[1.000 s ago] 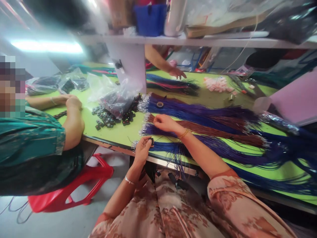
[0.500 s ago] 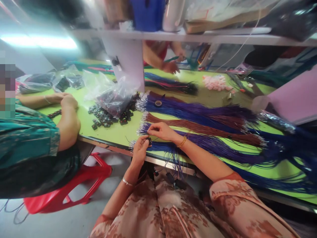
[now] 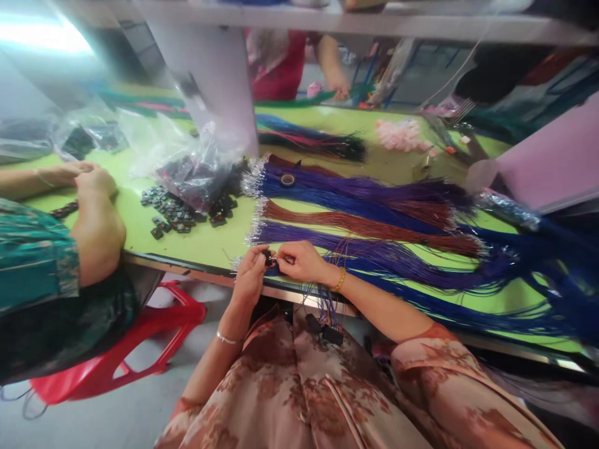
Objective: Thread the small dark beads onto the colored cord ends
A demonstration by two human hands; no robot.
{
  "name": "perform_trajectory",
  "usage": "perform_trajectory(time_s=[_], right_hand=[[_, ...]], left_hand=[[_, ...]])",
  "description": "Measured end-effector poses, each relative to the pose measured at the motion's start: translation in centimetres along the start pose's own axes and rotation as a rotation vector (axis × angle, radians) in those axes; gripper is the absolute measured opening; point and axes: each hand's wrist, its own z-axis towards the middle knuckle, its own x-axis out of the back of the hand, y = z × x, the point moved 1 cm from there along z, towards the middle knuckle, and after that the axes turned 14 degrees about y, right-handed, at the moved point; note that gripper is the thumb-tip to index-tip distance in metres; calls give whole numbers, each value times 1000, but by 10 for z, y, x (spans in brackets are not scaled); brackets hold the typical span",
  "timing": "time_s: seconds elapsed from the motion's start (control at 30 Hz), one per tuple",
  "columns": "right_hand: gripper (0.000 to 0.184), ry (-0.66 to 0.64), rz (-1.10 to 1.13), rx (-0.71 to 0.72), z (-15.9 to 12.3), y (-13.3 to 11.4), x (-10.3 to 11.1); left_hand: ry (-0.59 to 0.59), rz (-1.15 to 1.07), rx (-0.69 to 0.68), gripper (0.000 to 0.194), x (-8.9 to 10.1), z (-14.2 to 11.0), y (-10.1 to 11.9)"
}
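A small black connector housing (image 3: 267,256) is pinched in the fingers of my left hand (image 3: 248,277) at the table's front edge. Close beside it, my right hand (image 3: 305,262) has thumb and forefinger pressed together on a thin wire, its tip at the housing; whether the tip is inside, I cannot tell. Under and behind my hands lie purple wires (image 3: 299,234) and a bundle of brown wires (image 3: 322,216), silvery terminals at their left ends. Several wires hang over the edge below my right wrist, with black connector housings (image 3: 332,335) on them near my lap.
Left of the wires, loose black housings (image 3: 175,215) lie by a clear plastic bag (image 3: 196,171). A tape roll (image 3: 287,180) rests on blue wires. A co-worker's hands (image 3: 93,178) are at the left, another person's hand (image 3: 339,84) across the table. A red stool (image 3: 173,318) stands lower left.
My right hand has come down and closer to the housing in my left hand, bringing the wire to it. The view has tilted down, and the person across has shifted.
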Motion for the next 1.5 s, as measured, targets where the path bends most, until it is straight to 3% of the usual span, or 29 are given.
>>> perform_trajectory(time_s=[0.23, 0.6, 0.77, 1.17, 1.27, 1.37, 1.5], right_hand=[[16, 40, -112, 139, -3, -2, -4], [21, -68, -343, 248, -6, -2, -11], [20, -85, -299, 203, -5, 0, -9], [26, -213, -523, 128, -10, -13, -13], [27, -159, -411, 98, 6, -12, 4], [28, 8, -281, -11, 44, 1, 19], [19, -33, -372, -183, 90, 26, 3]], left_hand=[[-9, 10, -3, 32, 1, 0, 1], [65, 73, -57, 36, -3, -5, -1], [101, 58, -33, 39, -5, -5, -1], [219, 126, -88, 35, -12, -9, -1], [188, 98, -58, 36, -15, -7, 2], [129, 46, -69, 36, -20, -2, 3], [107, 14, -51, 36, -23, 5, -3]])
